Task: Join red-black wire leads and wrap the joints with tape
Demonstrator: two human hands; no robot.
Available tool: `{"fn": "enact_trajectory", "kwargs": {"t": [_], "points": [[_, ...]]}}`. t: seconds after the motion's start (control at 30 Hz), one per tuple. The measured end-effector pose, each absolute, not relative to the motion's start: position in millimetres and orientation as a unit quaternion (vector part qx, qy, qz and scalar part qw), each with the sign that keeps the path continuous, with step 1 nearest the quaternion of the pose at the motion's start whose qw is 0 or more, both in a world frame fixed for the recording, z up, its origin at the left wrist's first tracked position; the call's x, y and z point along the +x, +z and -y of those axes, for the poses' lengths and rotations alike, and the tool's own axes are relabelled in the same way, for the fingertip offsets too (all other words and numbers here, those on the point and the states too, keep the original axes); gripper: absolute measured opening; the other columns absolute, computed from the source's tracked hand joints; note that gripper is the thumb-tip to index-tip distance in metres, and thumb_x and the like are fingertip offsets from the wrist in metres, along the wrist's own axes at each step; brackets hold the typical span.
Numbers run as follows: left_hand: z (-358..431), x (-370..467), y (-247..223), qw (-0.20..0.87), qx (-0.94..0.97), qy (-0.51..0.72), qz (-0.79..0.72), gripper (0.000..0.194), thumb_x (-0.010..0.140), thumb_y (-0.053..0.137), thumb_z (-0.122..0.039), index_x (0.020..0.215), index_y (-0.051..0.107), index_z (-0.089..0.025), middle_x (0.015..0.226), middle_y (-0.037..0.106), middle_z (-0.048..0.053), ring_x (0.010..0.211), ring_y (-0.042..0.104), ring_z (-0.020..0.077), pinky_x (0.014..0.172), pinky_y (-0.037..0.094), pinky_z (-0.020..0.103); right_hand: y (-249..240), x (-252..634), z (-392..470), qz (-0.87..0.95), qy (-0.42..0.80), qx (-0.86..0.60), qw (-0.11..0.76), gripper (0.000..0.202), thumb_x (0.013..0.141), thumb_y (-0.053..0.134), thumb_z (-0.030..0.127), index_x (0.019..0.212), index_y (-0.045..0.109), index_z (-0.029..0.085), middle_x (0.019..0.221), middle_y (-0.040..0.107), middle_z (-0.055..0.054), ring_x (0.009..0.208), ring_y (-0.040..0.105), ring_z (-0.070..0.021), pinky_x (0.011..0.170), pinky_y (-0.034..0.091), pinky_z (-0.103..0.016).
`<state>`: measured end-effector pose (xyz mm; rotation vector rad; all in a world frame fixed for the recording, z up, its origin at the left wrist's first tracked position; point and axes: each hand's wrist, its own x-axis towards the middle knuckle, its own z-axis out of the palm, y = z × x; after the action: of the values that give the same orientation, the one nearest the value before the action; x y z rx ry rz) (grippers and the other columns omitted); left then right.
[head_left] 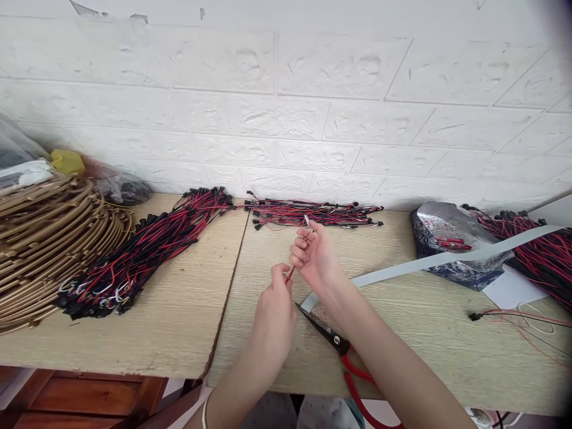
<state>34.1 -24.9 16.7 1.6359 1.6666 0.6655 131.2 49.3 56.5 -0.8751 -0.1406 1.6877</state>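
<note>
Seeing my left hand (275,305) pinch thin red wire (290,273), my right hand (319,255) a small whitish tip (307,221), I fear a lowered forearm (378,342) knocking red-handled, black-bladed scissors (338,341).

Pale, probably white wristband (204,414)

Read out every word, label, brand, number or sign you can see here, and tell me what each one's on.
There is no readable text in view.
Red pieces in the foil-lined container: too small to tell if printed.
Scissors, pale strip: no lettering visible.
Red wire at the left hand: too thin to tell.
</note>
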Motion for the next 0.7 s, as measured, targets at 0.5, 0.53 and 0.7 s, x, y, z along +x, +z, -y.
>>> {"fn": "enact_trajectory", "kwargs": {"t": [0.5, 0.53, 0.7], "points": [[24, 38, 24, 0.685, 0.418, 0.407, -0.436, 0.021, 0.085, 0.045, -0.031, 0.088, 0.056, -0.013, 0.049, 0.034, -0.008, 0.048, 0.023, 0.0092, 0.050, 0.017, 0.023, 79, 180, -113, 0.159, 0.573, -0.390, 0.703, 0.042, 0.086, 0.043, 0.034, 0.048, 0.035, 0.021, 0.039, 0.012, 0.011, 0.032, 0.009, -0.0052, 0.033, 0.010, -0.021], [23, 37, 24, 0.700, 0.409, 0.403, -0.426, 0.020, 0.084, 0.047, -0.032, 0.088, 0.056, -0.014, 0.049, 0.037, -0.008, 0.047, 0.024, 0.0088, 0.049, 0.018, 0.023, 80, 179, -116, 0.171, 0.586, -0.391, 0.688, 0.042, 0.086, 0.044, 0.035, 0.048, 0.035, 0.021, 0.039, 0.012, 0.011, 0.032, 0.009, -0.0052, 0.033, 0.010, -0.021], [24, 32, 14, 0.748, 0.399, 0.362, -0.388, 0.020, 0.080, 0.059, -0.035, 0.081, 0.056, -0.016, 0.062, 0.066, 0.001, 0.061, 0.056, 0.0128, 0.066, 0.039, 0.025, 76, 168, -132, 0.304, 0.716, -0.392, 0.491, 0.041, 0.085, 0.047, 0.037, 0.048, 0.044, 0.019, 0.039, 0.016, 0.011, 0.033, 0.009, -0.0041, 0.034, 0.008, -0.020]]}}
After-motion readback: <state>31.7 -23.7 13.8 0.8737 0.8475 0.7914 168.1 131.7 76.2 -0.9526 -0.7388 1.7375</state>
